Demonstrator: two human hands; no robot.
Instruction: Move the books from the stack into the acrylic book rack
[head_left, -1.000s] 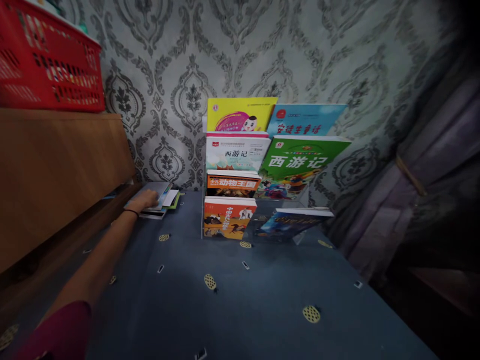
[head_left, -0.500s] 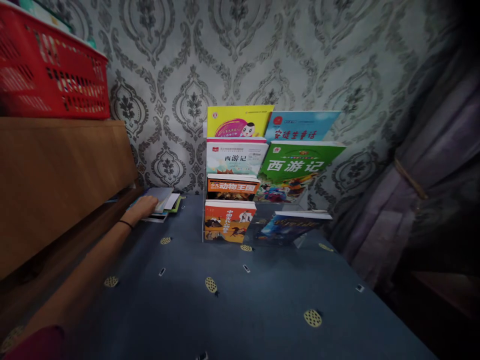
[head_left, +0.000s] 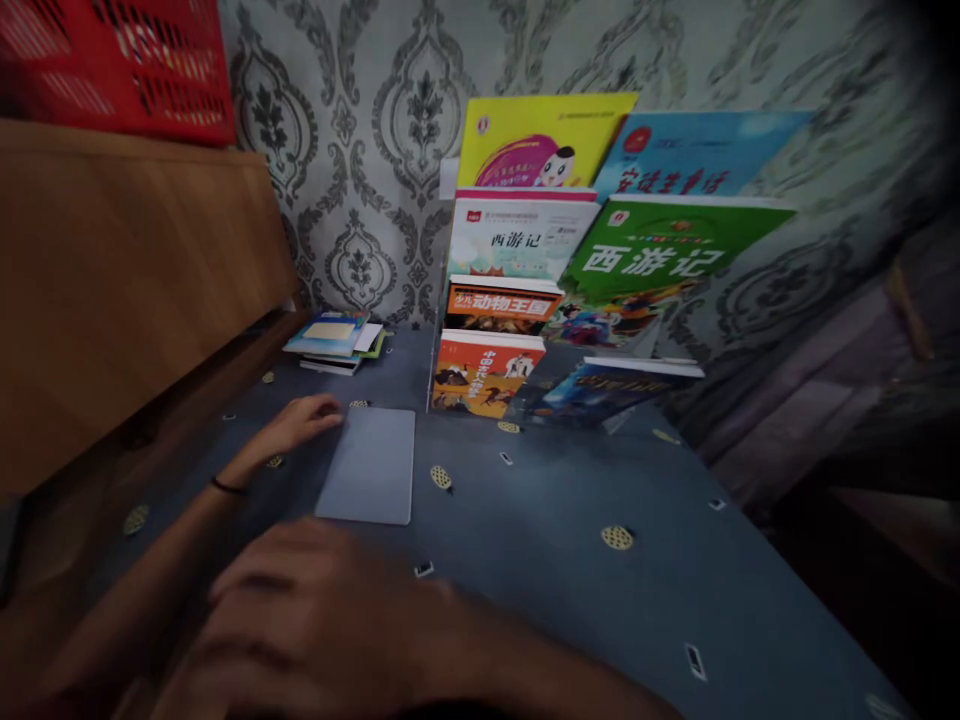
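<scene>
A thin grey-blue book (head_left: 371, 465) with a plain cover and rounded corners is at or just above the dark blue patterned cloth. My left hand (head_left: 304, 420), a dark band at its wrist, grips its upper left edge, thumb and fingertips closed there. Low in the foreground, close to the camera, my right hand (head_left: 307, 610) reaches in from the right, apart from the book. Motion blurs its fingers, so their state is unclear. Beyond the left hand a small stack of books (head_left: 330, 338) lies by the wall.
A clear tiered rack against the wallpaper holds several books, among them a yellow book (head_left: 517, 140), a green book (head_left: 675, 260) and an orange book (head_left: 487, 375). A wooden cabinet (head_left: 135, 290) with a red basket (head_left: 172, 70) stands left. A curtain (head_left: 832, 400) hangs right.
My left hand has drawn the grey-blue book off the stack, toward me and to the right. My right hand has come into view. The camera has tilted down and moved closer.
</scene>
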